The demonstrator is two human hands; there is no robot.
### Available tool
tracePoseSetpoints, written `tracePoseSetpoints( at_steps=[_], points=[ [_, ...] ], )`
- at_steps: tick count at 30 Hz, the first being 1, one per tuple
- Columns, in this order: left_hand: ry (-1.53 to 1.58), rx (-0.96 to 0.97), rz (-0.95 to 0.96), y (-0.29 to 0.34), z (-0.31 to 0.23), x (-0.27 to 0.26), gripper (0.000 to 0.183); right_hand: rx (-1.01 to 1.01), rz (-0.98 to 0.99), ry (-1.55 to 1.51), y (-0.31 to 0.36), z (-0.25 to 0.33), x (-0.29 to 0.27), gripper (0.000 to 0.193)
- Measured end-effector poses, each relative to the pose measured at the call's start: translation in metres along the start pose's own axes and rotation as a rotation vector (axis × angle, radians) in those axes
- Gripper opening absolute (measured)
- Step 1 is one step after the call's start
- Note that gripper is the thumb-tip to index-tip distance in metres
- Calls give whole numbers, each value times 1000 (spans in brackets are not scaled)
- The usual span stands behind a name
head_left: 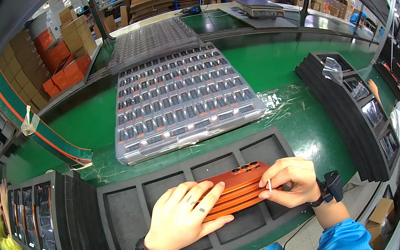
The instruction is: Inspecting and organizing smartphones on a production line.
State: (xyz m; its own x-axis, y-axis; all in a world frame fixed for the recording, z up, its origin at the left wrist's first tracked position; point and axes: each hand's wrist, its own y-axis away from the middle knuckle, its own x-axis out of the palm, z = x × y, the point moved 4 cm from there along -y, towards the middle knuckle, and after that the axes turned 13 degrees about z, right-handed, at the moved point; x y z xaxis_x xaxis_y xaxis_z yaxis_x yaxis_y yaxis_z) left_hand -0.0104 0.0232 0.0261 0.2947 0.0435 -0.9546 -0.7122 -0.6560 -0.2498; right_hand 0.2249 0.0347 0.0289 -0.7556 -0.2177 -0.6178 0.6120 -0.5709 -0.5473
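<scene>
My left hand is closed around a stack of several orange phones, fingers over the top and thumb along the near side. The top phone shows dark round camera lenses at its right end. My right hand is at the right end of the stack, thumb and forefinger pinching a small, thin white piece against the phones' edges; its exact kind is too small to tell. Below the stack lies a black foam tray with rectangular recesses.
A clear plastic tray of small dark parts lies beyond the foam tray, with another plastic tray behind it. Stacked foam trays with phones stand left; more foam trays stand right. Other people's hands show at both sides.
</scene>
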Motion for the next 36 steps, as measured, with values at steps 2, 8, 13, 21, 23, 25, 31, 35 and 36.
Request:
tracePoseSetpoints(
  at_steps=[2, 8, 13, 21, 23, 25, 31, 35, 36],
  points=[
    [-5, -2, 0, 0, 0, 0, 61, -15, -12, 7, 1, 0, 0, 22],
    [-11, -5, -8, 1, 0, 1, 61, -33, -61, 17, 2, -1, 1, 27],
    [-3, -5, -20, -1, 1, 0, 61, -38, -115, -36, 11, -6, 2, 30],
    [4, -46, -79, -2, 6, 2, 58, 51, -213, -189, 12, -15, 3, 24],
    [-29, -48, -88, 0, 7, 5, 58, 57, -210, -167, 13, -18, 3, 23],
    [-33, -46, -94, 0, 8, 6, 58, 30, -143, -93, 10, -15, 3, 20],
    [-33, -43, -123, -2, 8, 6, 58, 18, -165, -63, 12, -9, -3, 19],
    [-4, -41, -119, -2, 6, 2, 55, -33, -199, -11, 7, -8, -4, 20],
    [-5, -40, -118, -3, 6, 2, 55, -28, -187, -15, 8, -8, -4, 20]
  ],
)
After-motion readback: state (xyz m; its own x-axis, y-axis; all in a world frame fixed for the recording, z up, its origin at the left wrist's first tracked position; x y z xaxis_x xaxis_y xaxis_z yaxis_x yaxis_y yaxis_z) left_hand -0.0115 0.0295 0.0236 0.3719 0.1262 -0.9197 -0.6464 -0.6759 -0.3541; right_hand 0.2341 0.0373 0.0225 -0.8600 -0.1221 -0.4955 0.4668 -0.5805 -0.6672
